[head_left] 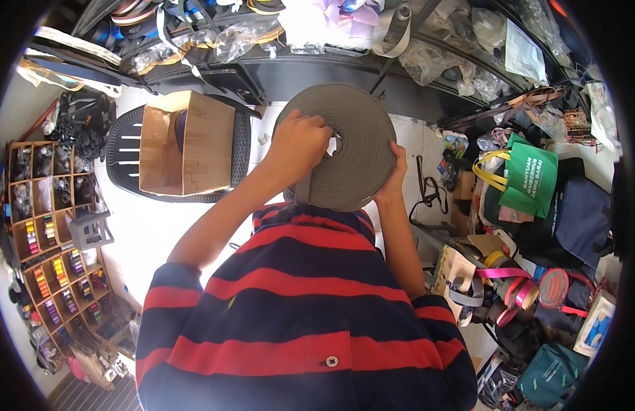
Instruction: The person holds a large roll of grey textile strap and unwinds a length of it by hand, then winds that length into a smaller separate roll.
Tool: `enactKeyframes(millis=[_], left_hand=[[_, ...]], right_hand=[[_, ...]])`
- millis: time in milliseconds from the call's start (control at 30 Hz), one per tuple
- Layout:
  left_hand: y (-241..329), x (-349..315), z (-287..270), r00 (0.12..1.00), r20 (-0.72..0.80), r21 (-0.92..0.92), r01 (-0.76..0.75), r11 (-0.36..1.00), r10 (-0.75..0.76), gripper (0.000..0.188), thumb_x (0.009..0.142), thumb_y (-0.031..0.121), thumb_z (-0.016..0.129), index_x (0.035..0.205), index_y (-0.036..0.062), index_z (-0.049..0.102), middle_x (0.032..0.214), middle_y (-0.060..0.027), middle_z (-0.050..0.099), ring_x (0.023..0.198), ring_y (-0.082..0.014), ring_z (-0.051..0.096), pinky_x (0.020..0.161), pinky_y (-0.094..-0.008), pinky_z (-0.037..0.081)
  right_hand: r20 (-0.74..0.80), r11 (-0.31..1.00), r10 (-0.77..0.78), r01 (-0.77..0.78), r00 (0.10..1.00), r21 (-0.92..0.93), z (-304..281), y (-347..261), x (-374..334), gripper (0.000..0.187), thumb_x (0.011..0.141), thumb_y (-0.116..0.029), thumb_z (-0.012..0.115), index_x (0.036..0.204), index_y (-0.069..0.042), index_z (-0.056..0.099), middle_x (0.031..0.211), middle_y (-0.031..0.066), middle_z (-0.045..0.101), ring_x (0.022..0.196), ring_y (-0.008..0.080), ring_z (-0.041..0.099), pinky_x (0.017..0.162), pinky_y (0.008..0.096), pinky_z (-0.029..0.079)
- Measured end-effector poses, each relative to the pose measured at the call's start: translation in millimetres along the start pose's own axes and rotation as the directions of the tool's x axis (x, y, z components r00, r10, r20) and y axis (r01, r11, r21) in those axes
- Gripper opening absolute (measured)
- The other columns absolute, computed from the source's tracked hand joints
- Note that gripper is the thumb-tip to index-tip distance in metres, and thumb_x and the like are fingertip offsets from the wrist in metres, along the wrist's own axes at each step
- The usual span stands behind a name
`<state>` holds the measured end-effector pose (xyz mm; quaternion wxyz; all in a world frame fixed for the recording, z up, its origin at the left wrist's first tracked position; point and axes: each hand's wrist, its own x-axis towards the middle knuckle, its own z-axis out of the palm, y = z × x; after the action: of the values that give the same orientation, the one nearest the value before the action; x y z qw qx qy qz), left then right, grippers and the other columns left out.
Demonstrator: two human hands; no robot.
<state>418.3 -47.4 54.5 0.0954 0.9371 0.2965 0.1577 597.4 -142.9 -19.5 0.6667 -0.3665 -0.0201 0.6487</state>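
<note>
A large, flat roll of grey webbing [362, 147] is held up in front of my chest, its coiled face toward me. My right hand [394, 172] grips its right edge, thumb on the rim and the other fingers mostly hidden behind. My left hand [298, 147] is closed against the left part of the coil, with its curled fingertips by the small centre hole. A short length of webbing [304, 188] runs down below the left hand along the face. Whether those fingers pinch the strap itself is hidden.
To the left, an open cardboard box [209, 147] sits on a black plastic chair [122, 154]. A wooden thread rack [40, 250] stands at far left. Crowded shelves [242, 58] line the back. A green bag [530, 178] and several ribbon rolls [516, 291] lie at right.
</note>
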Motion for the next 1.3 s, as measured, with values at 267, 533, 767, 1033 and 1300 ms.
enactKeyframes(millis=[267, 533, 767, 1033, 1300], left_hand=[[-12.7, 4.3, 8.9, 0.971, 0.19, -0.409, 0.216, 0.887, -0.148, 0.009, 0.07, 0.008, 0.069, 0.072, 0.0036, 0.061, 0.065, -0.0108, 0.061, 0.064, -0.0309, 0.061, 0.06, -0.04, 0.046], [-9.7, 2.1, 5.5, 0.932, 0.308, 0.024, -0.21, 0.977, 0.192, 0.034, 0.062, 0.01, 0.075, 0.092, 0.0099, 0.059, 0.097, -0.0033, 0.058, 0.103, -0.0223, 0.052, 0.089, -0.0416, 0.036], [-16.7, 27.5, 11.9, 0.922, 0.336, 0.006, -0.208, 0.978, 0.194, 0.097, 0.049, 0.01, 0.084, 0.134, 0.0221, 0.039, 0.12, -0.0085, 0.048, 0.11, -0.0327, 0.05, 0.095, -0.0457, 0.041], [-18.4, 25.0, 8.5, 0.892, 0.448, -0.134, 0.007, 0.991, 0.054, 0.1, 0.053, 0.013, 0.084, 0.139, 0.0235, 0.035, 0.138, -0.0117, 0.04, 0.126, -0.0376, 0.04, 0.102, -0.0474, 0.038], [10.6, -26.6, -5.8, 0.974, 0.053, -0.16, 0.228, 0.96, -0.222, 0.058, 0.066, 0.015, 0.073, 0.121, 0.0151, 0.053, 0.126, -0.0094, 0.047, 0.115, -0.0335, 0.044, 0.096, -0.0441, 0.036]], right_hand=[[0.012, 0.999, 0.044, -0.044, 0.999, 0.023, -7.2, 8.4, -8.9, 0.058, 0.086, -0.042, 0.048, 0.127, -0.001, 0.047, 0.12, 0.0153, 0.056, 0.106, 0.0267, 0.057, 0.09, 0.0394, 0.047], [0.004, 0.989, 0.143, -0.143, 0.99, 0.036, -4.9, 18.1, -18.3, 0.058, 0.084, -0.039, 0.051, 0.124, 0.003, 0.048, 0.118, 0.0181, 0.057, 0.104, 0.0296, 0.058, 0.09, 0.0411, 0.047], [0.037, 0.966, 0.258, -0.257, 0.965, -0.017, -5.2, 13.7, -14.9, 0.056, 0.084, -0.037, 0.053, 0.125, 0.001, 0.048, 0.117, 0.0163, 0.057, 0.104, 0.0274, 0.059, 0.088, 0.0396, 0.048], [-0.021, 0.97, 0.241, -0.242, 0.97, -0.007, 0.2, 12.7, -17.1, 0.057, 0.082, -0.038, 0.053, 0.122, 0.003, 0.05, 0.116, 0.0175, 0.058, 0.101, 0.0296, 0.059, 0.089, 0.0403, 0.047], [-0.03, 0.997, -0.064, 0.066, 0.997, 0.04, 2.3, -9.0, -12.5, 0.06, 0.082, -0.042, 0.051, 0.125, 0.0, 0.049, 0.12, 0.0162, 0.056, 0.107, 0.0284, 0.056, 0.091, 0.0401, 0.045]])
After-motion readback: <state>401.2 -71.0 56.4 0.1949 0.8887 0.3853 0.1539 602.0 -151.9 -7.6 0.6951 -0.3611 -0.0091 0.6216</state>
